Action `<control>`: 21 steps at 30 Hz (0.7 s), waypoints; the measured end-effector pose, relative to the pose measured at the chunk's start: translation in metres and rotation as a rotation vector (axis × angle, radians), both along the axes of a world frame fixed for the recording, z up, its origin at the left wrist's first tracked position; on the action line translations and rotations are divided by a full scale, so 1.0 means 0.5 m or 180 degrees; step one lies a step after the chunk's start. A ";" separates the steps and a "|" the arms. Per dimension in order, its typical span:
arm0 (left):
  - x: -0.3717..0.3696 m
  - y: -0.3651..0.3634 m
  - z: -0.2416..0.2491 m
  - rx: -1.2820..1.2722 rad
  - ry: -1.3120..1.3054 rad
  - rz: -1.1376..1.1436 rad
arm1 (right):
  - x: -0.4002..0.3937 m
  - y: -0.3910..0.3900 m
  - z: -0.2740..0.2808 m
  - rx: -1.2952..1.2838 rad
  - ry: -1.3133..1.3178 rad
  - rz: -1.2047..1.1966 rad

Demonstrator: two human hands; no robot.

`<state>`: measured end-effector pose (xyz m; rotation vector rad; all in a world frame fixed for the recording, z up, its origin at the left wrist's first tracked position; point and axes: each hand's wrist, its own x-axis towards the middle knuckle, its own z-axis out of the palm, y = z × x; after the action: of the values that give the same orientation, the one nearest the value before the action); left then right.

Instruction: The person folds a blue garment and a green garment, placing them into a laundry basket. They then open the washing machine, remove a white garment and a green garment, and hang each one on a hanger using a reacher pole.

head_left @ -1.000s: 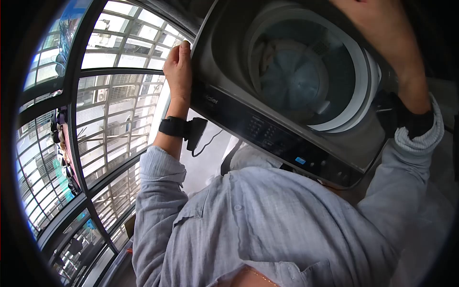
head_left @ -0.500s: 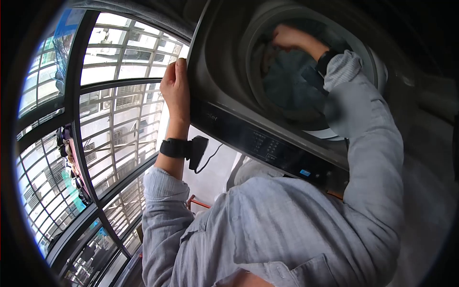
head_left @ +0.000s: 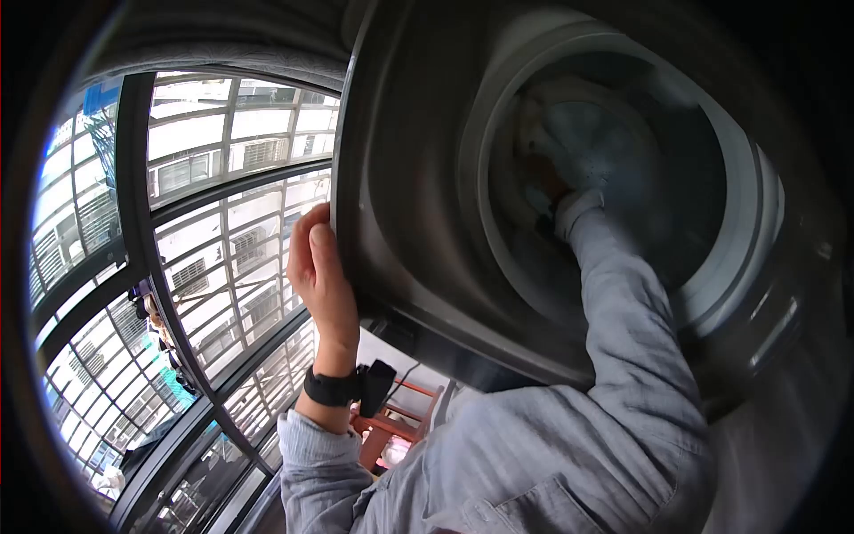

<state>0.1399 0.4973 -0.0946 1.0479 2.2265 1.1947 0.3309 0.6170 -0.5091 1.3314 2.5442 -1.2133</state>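
Note:
A dark top-loading washing machine [head_left: 405, 178] stands with its round opening before me. At its left edge is my left hand [head_left: 322, 267], fingers bent against the rim and thumb pointing up. My right arm reaches down through the opening into the drum [head_left: 685, 160]. Deep inside, my right hand [head_left: 541, 171] is in shadow beside a pale, cloth-like shape [head_left: 532, 120] along the drum's wall; its fingers are too dark to make out. Pale, cloudy patches show at the drum's bottom.
A barred window [head_left: 236, 187] runs along the left, with building fronts outside. Below my left wrist is a reddish-brown wooden chair or stool [head_left: 391, 432]. A black device with a cable [head_left: 377, 383] is strapped to that wrist.
My right hand has gone deeper into the drum, and the sleeve now reaches inside the opening. My view has moved closer over the machine. My left hand stays at its edge.

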 end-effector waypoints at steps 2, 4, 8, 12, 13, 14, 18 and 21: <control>0.005 -0.006 0.001 -0.0007 0.0084 0.0008 | -0.009 -0.056 0.060 -0.0632 0.0290 -0.0661; 0.013 -0.001 0.006 -0.0021 0.0072 0.0005 | -0.028 -0.076 0.043 -0.1260 0.0687 -0.0972; 0.016 -0.004 0.004 0.0088 -0.0069 -0.0082 | -0.064 -0.161 -0.024 -0.1030 0.0757 -0.1627; 0.018 -0.004 0.007 0.0034 -0.0104 -0.0073 | -0.066 -0.159 -0.025 -0.1691 0.1293 -0.1730; 0.018 -0.005 0.009 0.0015 -0.0129 -0.0054 | -0.063 -0.147 -0.022 -0.1462 0.1009 -0.1092; 0.018 -0.007 0.010 0.0010 -0.0087 -0.0073 | -0.061 -0.134 -0.017 -0.1179 0.0788 -0.0476; 0.009 -0.003 0.004 0.0011 0.0066 -0.0227 | -0.020 -0.076 0.045 -0.0849 -0.0428 0.1039; 0.021 0.011 0.019 -0.0026 0.0248 -0.0335 | 0.049 0.003 0.158 -0.0045 -0.0087 0.1564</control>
<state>0.1504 0.5030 -0.0850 1.2116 2.2021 1.1170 0.3556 0.6188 -0.4303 0.6456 2.6073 -1.0939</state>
